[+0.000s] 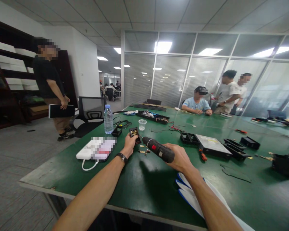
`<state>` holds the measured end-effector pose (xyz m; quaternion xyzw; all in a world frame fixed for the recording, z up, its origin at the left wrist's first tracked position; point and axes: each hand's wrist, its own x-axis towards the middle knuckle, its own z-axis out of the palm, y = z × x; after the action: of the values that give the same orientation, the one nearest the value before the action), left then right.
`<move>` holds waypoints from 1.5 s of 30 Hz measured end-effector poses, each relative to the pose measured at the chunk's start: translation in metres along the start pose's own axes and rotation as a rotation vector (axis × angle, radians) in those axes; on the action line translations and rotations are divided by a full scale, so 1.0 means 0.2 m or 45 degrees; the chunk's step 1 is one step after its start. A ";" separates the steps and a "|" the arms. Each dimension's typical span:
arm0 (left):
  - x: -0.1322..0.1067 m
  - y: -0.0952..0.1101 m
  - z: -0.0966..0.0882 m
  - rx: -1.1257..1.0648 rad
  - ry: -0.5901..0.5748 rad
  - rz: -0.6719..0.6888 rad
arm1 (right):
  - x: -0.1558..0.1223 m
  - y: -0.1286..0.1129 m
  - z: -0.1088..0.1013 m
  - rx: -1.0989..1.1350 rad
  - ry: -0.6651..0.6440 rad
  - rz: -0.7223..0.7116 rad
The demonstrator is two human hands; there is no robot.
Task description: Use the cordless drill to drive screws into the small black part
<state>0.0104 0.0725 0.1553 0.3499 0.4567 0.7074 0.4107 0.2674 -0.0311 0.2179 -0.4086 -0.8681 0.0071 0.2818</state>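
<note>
My left hand is closed on a small black part with brass contacts, held upright on the green table. My right hand grips a black cordless screwdriver with a red switch, its tip pointing at the small part. A few small brass pieces lie on the table just below the tool's tip.
A water bottle, a plastic cup, a white power bank, a disc drive, black trays and white gloves lie around. One person stands at left, three others are at the far side.
</note>
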 end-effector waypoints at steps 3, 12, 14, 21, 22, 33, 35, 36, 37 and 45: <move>0.01 -0.01 0.00 -0.016 -0.021 -0.006 | 0.00 0.01 0.01 -0.014 0.002 0.005; 0.05 -0.06 -0.02 0.044 -0.069 0.041 | 0.00 0.01 0.00 -0.040 -0.017 0.038; 0.06 -0.07 -0.02 0.068 -0.073 0.057 | 0.00 0.00 0.00 -0.049 -0.023 0.041; 0.05 -0.07 -0.03 0.092 -0.154 0.073 | 0.01 0.01 0.02 -0.052 -0.012 0.047; 0.05 -0.07 -0.03 0.090 -0.162 0.070 | 0.01 0.01 0.02 -0.057 -0.020 0.056; 0.05 -0.07 -0.04 0.068 -0.191 0.089 | 0.00 -0.01 0.00 -0.069 -0.023 0.102; 0.05 -0.07 -0.04 0.080 -0.187 0.090 | 0.00 -0.01 0.00 -0.068 -0.020 0.104; 0.05 -0.07 -0.04 0.085 -0.187 0.088 | 0.00 0.00 0.00 -0.067 -0.017 0.104; 0.05 -0.07 -0.04 0.088 -0.189 0.084 | 0.00 0.00 0.00 -0.067 -0.016 0.103; 0.06 -0.08 -0.04 0.055 -0.215 0.072 | -0.01 -0.01 -0.01 -0.039 0.017 0.102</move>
<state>0.0023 0.0847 0.1396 0.4299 0.4255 0.6766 0.4199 0.2668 -0.0342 0.2192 -0.4474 -0.8491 0.0023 0.2809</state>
